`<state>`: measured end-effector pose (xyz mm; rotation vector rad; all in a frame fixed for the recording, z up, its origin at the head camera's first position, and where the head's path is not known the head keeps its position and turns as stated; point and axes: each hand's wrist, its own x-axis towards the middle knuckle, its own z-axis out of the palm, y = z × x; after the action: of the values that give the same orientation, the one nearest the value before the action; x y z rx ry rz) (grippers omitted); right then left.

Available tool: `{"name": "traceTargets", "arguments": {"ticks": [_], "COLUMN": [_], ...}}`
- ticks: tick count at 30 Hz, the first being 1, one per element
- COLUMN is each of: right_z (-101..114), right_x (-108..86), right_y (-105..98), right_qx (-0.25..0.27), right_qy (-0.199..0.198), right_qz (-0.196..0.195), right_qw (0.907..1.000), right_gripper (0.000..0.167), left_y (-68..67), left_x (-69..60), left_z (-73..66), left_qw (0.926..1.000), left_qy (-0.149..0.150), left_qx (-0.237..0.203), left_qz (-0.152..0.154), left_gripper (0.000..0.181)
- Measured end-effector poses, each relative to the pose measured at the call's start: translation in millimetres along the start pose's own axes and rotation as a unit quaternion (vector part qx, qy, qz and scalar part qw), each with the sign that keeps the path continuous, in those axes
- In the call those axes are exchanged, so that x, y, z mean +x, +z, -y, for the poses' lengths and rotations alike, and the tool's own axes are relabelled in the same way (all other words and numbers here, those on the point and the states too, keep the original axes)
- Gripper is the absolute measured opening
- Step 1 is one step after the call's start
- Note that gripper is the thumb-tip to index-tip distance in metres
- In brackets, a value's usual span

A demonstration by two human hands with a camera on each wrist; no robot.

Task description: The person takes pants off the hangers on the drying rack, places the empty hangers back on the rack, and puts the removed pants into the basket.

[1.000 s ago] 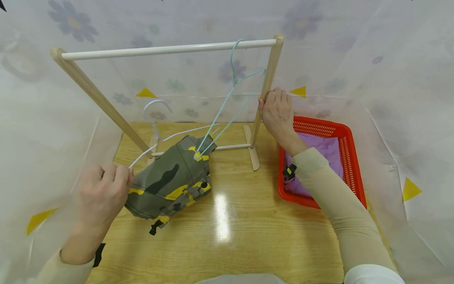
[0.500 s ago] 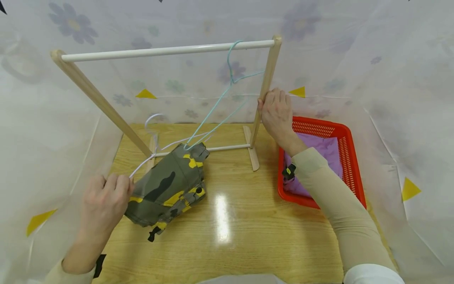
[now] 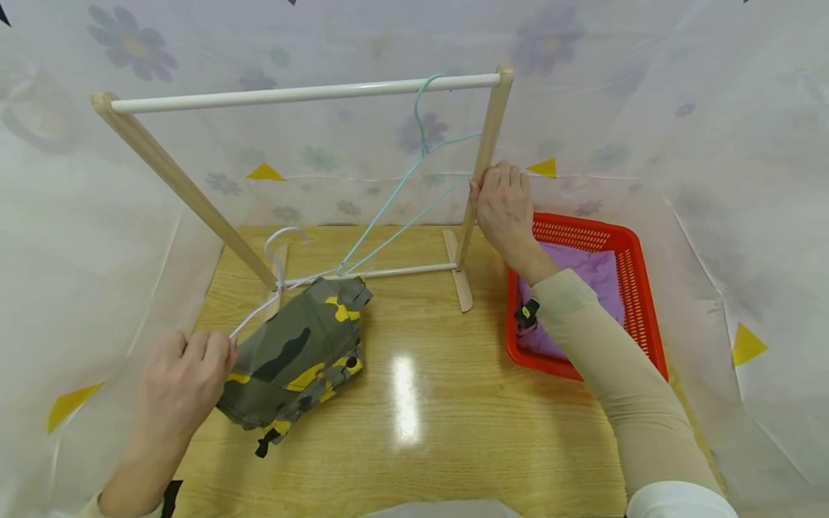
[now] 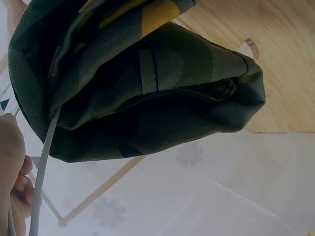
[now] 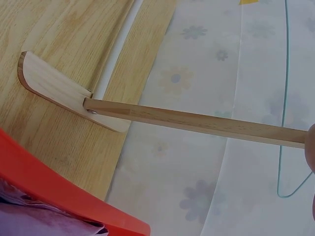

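Observation:
My left hand (image 3: 184, 385) grips one arm of a pale lilac wire hanger (image 3: 281, 273). Camouflage pants (image 3: 291, 360) in grey, green and yellow are draped over this hanger, above the table. In the left wrist view the hanger's wire (image 4: 44, 167) runs into a fold of the pants, and a belt loop (image 4: 148, 71) shows. A mint-green hanger (image 3: 417, 108) hooks over the rack's white rail (image 3: 291, 95), its lower corner at the pants' upper edge; whether they touch I cannot tell. My right hand (image 3: 506, 208) holds the rack's right wooden post (image 3: 495, 115).
A red basket (image 3: 637, 288) with lilac cloth (image 3: 596, 277) in it stands right of the rack, below my right forearm. The rack's left post (image 3: 181, 183) leans in view beyond my left hand. White flowered sheeting (image 3: 363, 43) encloses the wooden table (image 3: 453, 432).
My left hand has lowered slightly toward me, bringing the lilac hanger and pants down and left. The mint hanger's lower corner has swung left, off the pants' front. The right hand stays put.

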<state>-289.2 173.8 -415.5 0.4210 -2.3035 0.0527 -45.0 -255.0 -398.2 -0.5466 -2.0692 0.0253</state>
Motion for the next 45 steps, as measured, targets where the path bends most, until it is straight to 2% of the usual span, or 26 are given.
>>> {"name": "traceTargets", "arguments": {"ticks": [7,16,22,27,32,36,39,43,45], "right_z": [1,2,3,0,-6,-6,-2,9,17], "right_x": [0.7,1.3,1.6,0.4,-6.1,-14.0,-22.5,-38.5,-47.4], "right_y": [-1,-3,-8,-20,-35,-49,-59,-74,-82], "right_qx": [-0.004,0.004,0.017,0.063,0.098,0.114,0.142,0.19,0.208], "right_qy": [0.002,0.004,0.016,0.024,0.025,0.018,0.007,-0.023,-0.041], "right_qz": [0.004,0.007,0.028,0.038,0.029,0.007,-0.031,-0.098,-0.133], "right_qw": [1.0,1.0,0.9993,0.997,0.9945,0.9933,0.9894,0.9766,0.9681], "right_gripper": [0.042,0.042,0.041,0.042,0.046,0.053,0.064,0.072,0.07], "left_y": [-7.0,-5.6,-1.2,3.8,8.4,13.3,16.7,20.2,21.4], "left_x": [-1.9,7.4,17.2,23.5,31.3,38.8,44.1,49.9,52.3], "left_z": [-0.6,-10.8,-20.6,-29.6,-38.2,-44.9,-49.2,-53.2,-54.7], "left_qw": [0.9992,0.9981,0.9968,0.996,0.9959,0.9959,0.9959,0.9957,0.9955], "left_qy": [0.03,0.047,0.059,0.07,0.068,0.066,0.062,0.061,0.063], "left_qx": [-0.016,-0.037,-0.048,-0.05,-0.054,-0.054,-0.055,-0.055,-0.055], "left_qz": [0.02,-0.009,-0.023,-0.023,-0.022,-0.028,-0.036,-0.042,-0.045], "left_gripper": [0.049,0.05,0.05,0.049,0.049,0.051,0.052,0.052,0.052]}}
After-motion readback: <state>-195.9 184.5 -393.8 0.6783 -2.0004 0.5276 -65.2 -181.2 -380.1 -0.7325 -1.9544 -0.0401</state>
